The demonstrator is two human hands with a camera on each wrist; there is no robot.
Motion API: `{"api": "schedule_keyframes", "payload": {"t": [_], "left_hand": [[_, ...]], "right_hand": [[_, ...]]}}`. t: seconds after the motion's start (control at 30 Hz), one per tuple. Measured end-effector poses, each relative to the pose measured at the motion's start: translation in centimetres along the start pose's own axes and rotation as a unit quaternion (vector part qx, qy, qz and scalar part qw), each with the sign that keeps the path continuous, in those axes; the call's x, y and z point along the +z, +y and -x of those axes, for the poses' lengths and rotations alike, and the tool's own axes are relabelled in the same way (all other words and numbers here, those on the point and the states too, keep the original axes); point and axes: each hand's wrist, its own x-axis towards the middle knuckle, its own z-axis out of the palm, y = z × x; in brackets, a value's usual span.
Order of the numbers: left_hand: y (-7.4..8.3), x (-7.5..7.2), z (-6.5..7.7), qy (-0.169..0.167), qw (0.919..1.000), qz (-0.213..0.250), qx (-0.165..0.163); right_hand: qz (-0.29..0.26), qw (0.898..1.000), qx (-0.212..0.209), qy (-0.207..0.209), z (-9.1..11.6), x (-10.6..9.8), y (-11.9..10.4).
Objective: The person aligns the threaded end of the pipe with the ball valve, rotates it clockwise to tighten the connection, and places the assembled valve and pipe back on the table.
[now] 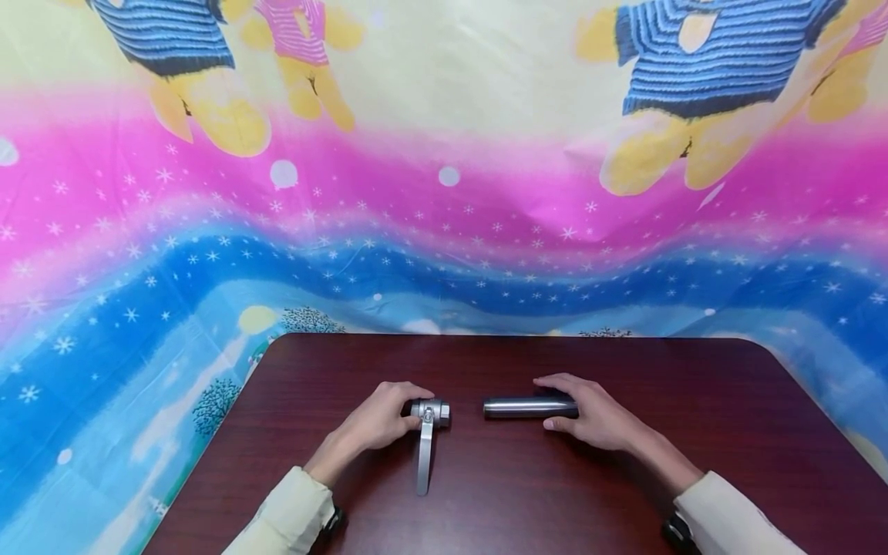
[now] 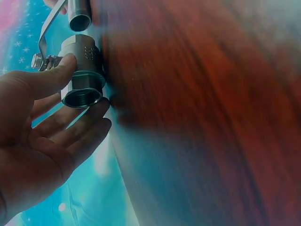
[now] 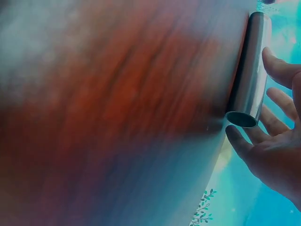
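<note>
A steel ball valve (image 1: 433, 414) lies on the dark wooden table, its flat metal lever (image 1: 424, 462) pointing toward the person. My left hand (image 1: 378, 416) is at the valve's left end, thumb and index finger on opposite sides of it. In the left wrist view the thumb overlaps the valve body (image 2: 83, 54), while the other fingers spread behind its threaded opening. To the right lies a smooth steel pipe (image 1: 520, 407), its left end facing the valve across a gap. My right hand (image 1: 598, 412) surrounds the pipe's right end, fingers spread and loosely bent, thumb close beside it.
The reddish-brown table (image 1: 486, 493) has rounded far corners. Behind it and along its sides hangs a colourful printed cloth (image 1: 444, 216) with bears and snowflakes. Pale sleeves (image 1: 291, 509) cover both forearms, and a dark band shows at each wrist.
</note>
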Motion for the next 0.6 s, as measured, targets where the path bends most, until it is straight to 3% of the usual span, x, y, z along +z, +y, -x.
{"api": "schedule_keyframes", "payload": {"t": [0.6], "left_hand": [[-0.36,0.14,-0.96,-0.021,0.9997,-0.005,0.009]], "right_hand": [[0.003,1.000,-0.001,-0.022,-0.88,0.36,-0.94]]}}
